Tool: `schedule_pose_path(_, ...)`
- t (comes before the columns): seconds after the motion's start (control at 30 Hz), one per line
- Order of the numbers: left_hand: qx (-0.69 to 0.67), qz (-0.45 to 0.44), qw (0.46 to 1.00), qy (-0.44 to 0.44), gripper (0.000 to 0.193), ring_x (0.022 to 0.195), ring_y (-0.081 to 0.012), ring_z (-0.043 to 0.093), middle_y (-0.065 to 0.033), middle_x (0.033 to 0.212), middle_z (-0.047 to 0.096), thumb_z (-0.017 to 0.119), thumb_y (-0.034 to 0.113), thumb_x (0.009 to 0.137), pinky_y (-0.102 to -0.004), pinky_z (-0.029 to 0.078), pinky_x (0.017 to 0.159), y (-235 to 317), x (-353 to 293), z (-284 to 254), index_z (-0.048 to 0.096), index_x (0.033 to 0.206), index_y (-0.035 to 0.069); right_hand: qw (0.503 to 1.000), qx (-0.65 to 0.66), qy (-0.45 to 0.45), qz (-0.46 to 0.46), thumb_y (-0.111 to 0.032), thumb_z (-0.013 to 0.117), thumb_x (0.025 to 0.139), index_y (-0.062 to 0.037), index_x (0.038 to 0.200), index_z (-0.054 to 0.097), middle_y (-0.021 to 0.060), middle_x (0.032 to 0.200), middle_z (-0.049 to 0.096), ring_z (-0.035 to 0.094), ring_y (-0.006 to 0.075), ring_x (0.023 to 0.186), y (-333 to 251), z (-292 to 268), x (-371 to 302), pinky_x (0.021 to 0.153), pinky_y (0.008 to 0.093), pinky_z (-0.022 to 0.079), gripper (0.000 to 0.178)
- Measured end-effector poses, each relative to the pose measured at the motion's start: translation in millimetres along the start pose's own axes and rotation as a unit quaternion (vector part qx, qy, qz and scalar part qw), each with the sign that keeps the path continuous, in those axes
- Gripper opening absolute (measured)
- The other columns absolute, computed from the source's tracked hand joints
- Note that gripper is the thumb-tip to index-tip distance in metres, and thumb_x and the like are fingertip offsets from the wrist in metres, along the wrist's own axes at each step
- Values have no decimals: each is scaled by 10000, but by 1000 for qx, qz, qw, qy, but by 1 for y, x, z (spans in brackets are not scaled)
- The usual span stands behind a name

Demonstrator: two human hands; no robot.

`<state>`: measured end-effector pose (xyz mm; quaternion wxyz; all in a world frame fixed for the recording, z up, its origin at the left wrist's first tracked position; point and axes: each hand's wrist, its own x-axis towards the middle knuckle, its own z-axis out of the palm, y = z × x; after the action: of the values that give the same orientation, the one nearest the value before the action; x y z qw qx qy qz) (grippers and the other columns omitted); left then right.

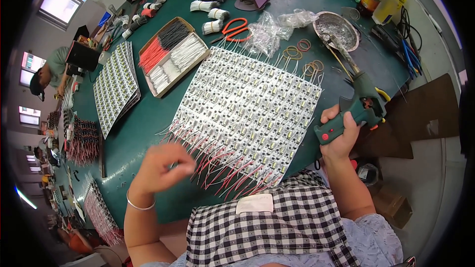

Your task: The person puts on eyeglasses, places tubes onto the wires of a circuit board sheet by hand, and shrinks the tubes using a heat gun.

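Observation:
My right hand [343, 136] grips a green soldering gun [366, 100] by its handle. Its metal tip points up and away, over a round metal dish [338, 28]. In front of me lies a white panel of small circuit boards [250, 113], set with rows of components. Red and white wires [225, 165] fringe its near edge, and white wires stick out along the far edge. Just left of the near wires, my left hand [166, 167] hovers with its fingers curled in. It is slightly blurred, and what its fingers hold, if anything, is hidden.
A cardboard box of red, black and white wires [173, 54] stands beyond the panel, beside stacked circuit panels [116, 86]. Orange-handled scissors [235, 29], clear plastic wrap [267, 34] and rubber bands [292, 53] lie farther back. Pliers [411, 59] and bottles sit right. Another person [49, 74] works at far left.

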<state>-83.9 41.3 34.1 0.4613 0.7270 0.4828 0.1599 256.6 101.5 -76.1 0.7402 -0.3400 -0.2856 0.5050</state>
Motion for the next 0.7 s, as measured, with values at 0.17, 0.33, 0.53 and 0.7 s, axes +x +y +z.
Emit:
schedule_pose_path(0.17,292,5,945,145,234,761,-277,544,-114,738,571,650,263,777,-390,418,702,0,89,43,603,747,35,1000,11,1,1,-197,488,829,-11,963,468,111,742,534,548,197,647,1,2,-1,610,309,468,231)
schedule_pose_path(0.33,360,47,921,140,242,770,-286,514,-100,756,555,666,268,760,-413,401,722,10,111,86,573,767,45,999,39,5,3,-178,497,826,-17,985,473,111,754,538,550,201,647,-1,0,0,610,313,474,227)
schedule_pose_path(0.53,156,145,975,57,160,840,-295,523,-103,833,553,696,128,719,-376,429,730,-10,88,90,554,761,69,999,36,-9,16,-185,499,833,-18,1003,475,108,759,538,551,199,651,1,-5,2,606,309,474,239)
schedule_pose_path(0.7,192,190,962,38,152,919,-287,550,-106,925,582,703,111,713,-374,450,762,-21,33,88,575,782,68,999,46,-10,26,-188,501,833,-18,1003,476,108,759,539,550,197,643,1,-4,6,600,306,472,242)
